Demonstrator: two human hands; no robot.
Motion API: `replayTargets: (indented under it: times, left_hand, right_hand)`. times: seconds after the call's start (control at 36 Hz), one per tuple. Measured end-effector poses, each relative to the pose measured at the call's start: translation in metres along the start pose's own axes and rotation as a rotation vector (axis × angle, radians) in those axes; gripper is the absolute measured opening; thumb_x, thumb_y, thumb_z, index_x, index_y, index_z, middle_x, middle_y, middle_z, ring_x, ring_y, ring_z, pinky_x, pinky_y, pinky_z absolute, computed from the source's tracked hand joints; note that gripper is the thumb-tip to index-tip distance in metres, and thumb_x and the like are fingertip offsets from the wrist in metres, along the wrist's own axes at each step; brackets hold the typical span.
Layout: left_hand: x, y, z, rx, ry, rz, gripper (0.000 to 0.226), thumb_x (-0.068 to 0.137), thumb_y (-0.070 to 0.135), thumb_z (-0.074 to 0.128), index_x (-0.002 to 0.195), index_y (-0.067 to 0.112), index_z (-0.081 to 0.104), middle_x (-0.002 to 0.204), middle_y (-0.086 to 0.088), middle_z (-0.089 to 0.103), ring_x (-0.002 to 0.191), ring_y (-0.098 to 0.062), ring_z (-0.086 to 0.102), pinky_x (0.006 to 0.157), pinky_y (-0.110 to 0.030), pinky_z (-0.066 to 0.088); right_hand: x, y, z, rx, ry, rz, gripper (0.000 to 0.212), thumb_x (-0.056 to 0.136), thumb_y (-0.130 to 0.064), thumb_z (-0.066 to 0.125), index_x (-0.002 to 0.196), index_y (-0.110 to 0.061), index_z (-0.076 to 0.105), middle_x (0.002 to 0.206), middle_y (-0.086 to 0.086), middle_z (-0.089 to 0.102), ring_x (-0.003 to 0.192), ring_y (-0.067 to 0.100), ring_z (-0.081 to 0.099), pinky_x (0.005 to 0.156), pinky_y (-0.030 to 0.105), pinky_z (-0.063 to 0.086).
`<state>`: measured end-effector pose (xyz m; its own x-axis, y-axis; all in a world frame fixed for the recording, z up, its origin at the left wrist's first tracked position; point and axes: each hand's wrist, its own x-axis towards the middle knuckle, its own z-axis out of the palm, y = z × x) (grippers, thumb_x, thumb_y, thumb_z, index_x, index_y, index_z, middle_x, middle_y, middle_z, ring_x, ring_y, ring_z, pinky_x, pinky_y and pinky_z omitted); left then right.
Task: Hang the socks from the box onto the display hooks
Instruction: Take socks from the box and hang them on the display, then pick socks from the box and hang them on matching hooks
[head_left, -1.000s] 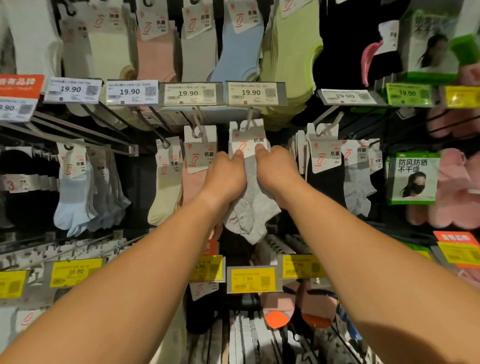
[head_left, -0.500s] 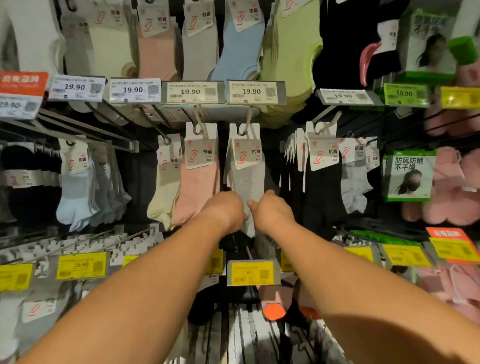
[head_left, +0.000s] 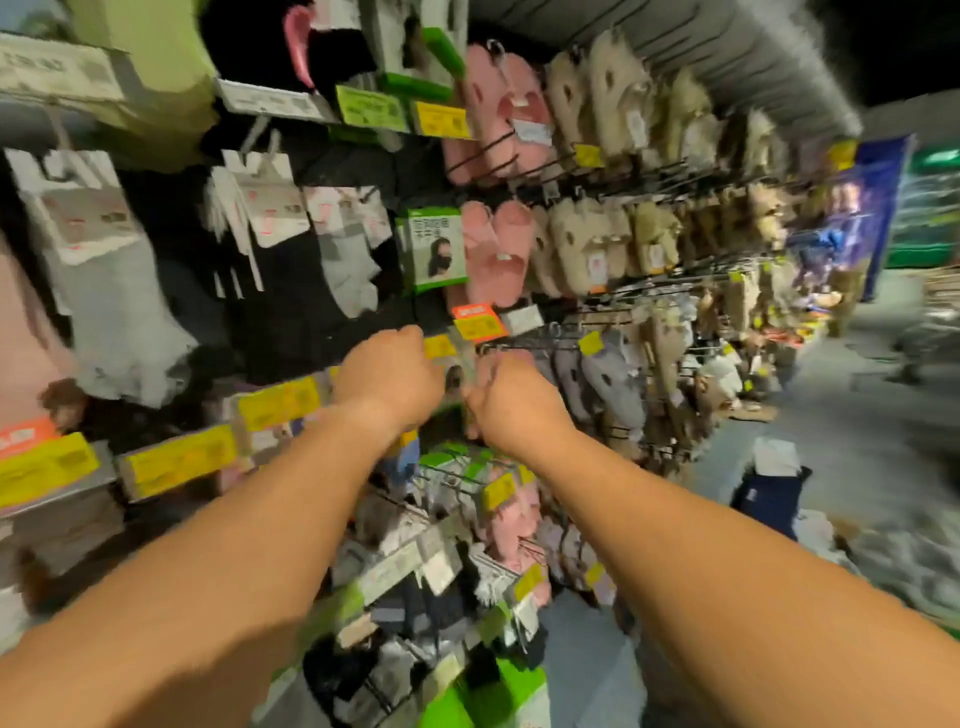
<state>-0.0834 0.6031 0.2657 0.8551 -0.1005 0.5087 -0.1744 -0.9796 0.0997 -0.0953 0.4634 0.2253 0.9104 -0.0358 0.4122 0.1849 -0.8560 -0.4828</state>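
Observation:
The view is smeared by motion. My left hand (head_left: 389, 379) and my right hand (head_left: 511, 400) are stretched out side by side in front of the rack, backs towards me. Their fingers curl away out of sight, so whether they hold anything is unclear. A blurred pale packet (head_left: 457, 374) shows in the gap between them. The grey socks (head_left: 119, 312) with a white card hang on a display hook at upper left, well away from both hands. Black socks (head_left: 291, 291) and more grey socks (head_left: 348, 260) hang to their right.
Pink slippers (head_left: 493, 249) and beige plush slippers (head_left: 587, 244) fill the hooks to the right, beside a green mask packet (head_left: 434, 249). Yellow price tags (head_left: 176, 460) stick out along the hook ends. A dark blue container (head_left: 769, 499) with white items stands on the aisle floor.
Both hands let go of the grey socks, which now hang on their hook, and came down. My view has swung right along the rack, and the hands moved with it.

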Motion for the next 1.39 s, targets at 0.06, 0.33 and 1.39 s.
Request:
replayTargets:
  times: [0.06,0.33,1.39]
  left_hand:
    - [-0.009,0.055,0.031,-0.088,-0.124,0.08,0.031,0.094,0.037,0.057,0.108,0.012,0.067,0.116,-0.019,0.068,0.107,-0.04,0.064,0.082,-0.04,0.052]
    - [-0.07,0.315,0.147,-0.333,-0.525,0.337,0.034,0.096,0.045,0.056,0.105,0.013,0.064,0.108,-0.011,0.068,0.097,-0.033,0.064,0.077,-0.037,0.052]
    - [-0.018,0.554,0.519,-0.122,-1.099,0.492,0.044,0.097,0.007,0.051,0.139,-0.002,0.046,0.123,-0.016,0.063,0.106,-0.033,0.063,0.088,-0.043,0.054]
  right_hand:
    - [-0.024,0.058,-0.021,-0.019,-0.016,0.109,0.04,0.099,-0.036,0.051,0.125,-0.004,0.048,0.125,0.016,0.055,0.112,0.035,0.056,0.084,0.039,0.044]
    - [-0.159,0.315,-0.136,-0.261,0.013,0.696,0.043,0.101,-0.042,0.049,0.121,-0.004,0.052,0.123,0.019,0.061,0.113,0.036,0.059,0.081,0.035,0.046]
    - [-0.04,0.685,-0.101,-0.39,-0.397,0.738,0.024,0.085,-0.011,0.062,0.109,-0.007,0.065,0.106,0.015,0.065,0.098,0.032,0.065,0.077,0.032,0.051]
